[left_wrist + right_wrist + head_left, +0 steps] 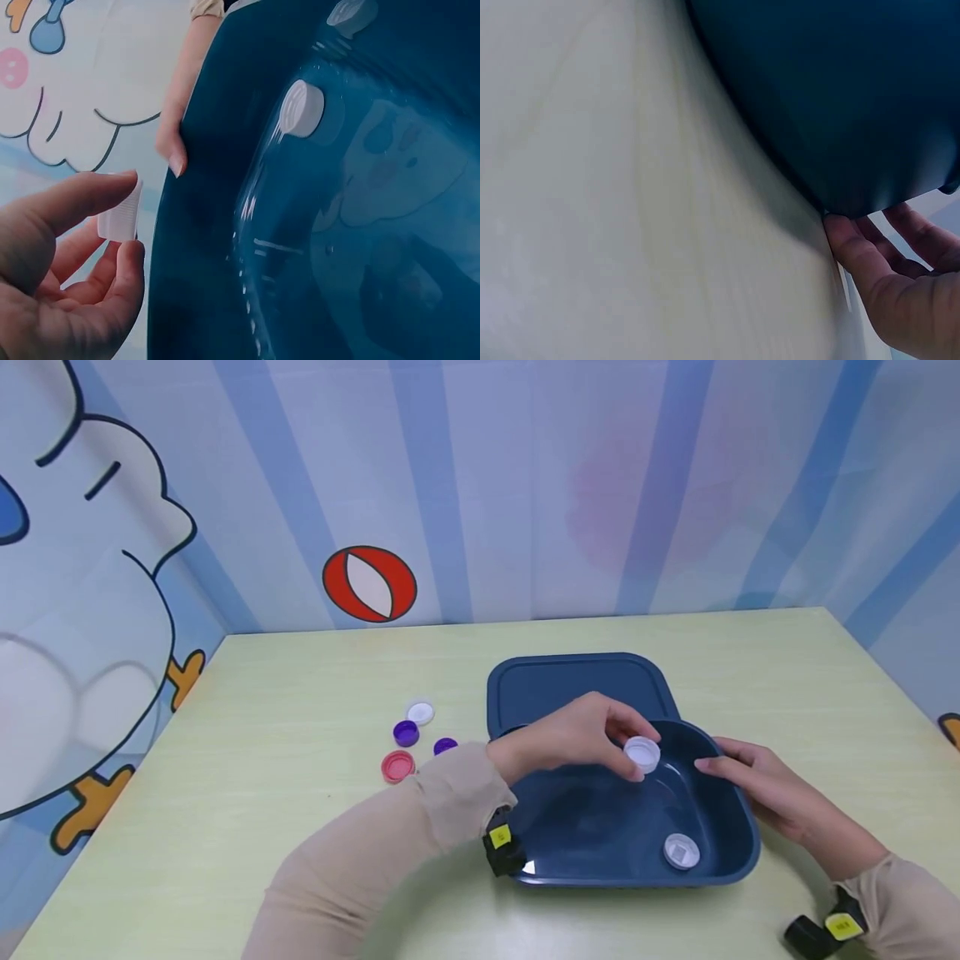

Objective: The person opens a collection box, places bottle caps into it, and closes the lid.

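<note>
In the head view my left hand (pixel 573 737) pinches a white bottle cap (pixel 642 755) between thumb and fingers, above a dark blue plastic box (pixel 600 878). The left wrist view shows the ridged side of this cap (pixel 120 214). Another white cap (pixel 682 852) lies on the box floor, near the front right corner. My right hand (pixel 772 785) grips the box's right wall, thumb over the rim and fingers outside. In the right wrist view its fingertips (pixel 844 229) touch the outer wall (pixel 840 112).
A dark blue lid (pixel 581 689) lies flat behind the box. Left of it, on the pale wooden table (pixel 315 693), are a white cap (pixel 421 713), a purple cap (pixel 406 733), another purple cap (pixel 445 746), partly hidden by my left arm, and a red cap (pixel 397 767).
</note>
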`<move>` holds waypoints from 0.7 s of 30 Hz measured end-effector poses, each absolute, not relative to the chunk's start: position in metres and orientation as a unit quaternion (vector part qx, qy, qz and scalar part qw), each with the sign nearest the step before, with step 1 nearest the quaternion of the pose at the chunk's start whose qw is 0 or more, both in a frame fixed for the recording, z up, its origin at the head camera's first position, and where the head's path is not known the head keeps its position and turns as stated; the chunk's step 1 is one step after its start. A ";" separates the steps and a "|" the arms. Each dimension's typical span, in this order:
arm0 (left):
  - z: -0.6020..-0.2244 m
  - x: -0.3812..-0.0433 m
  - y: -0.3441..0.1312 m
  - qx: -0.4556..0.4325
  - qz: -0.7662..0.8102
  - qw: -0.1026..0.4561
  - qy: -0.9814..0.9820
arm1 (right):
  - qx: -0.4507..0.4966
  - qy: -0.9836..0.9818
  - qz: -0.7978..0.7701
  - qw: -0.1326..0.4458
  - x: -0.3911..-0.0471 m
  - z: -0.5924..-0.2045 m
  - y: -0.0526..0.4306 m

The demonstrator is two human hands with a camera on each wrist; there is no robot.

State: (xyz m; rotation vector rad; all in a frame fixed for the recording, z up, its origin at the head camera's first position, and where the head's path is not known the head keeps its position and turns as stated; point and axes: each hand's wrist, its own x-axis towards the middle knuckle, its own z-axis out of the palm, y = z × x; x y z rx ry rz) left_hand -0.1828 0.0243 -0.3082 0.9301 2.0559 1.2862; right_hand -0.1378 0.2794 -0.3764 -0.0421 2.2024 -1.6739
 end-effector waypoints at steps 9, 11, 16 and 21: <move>-0.313 -0.184 0.045 0.352 0.452 0.288 0.767 | -0.013 0.783 -0.592 0.190 -0.138 -0.377 0.279; -0.314 -0.186 0.048 0.349 0.446 0.294 0.769 | -0.011 0.781 -0.594 0.192 -0.138 -0.377 0.279; -0.320 -0.190 0.058 0.349 0.441 0.310 0.766 | -0.009 0.778 -0.598 0.192 -0.137 -0.376 0.282; -0.329 -0.189 0.067 0.356 0.429 0.318 0.767 | -0.004 0.777 -0.599 0.193 -0.136 -0.376 0.285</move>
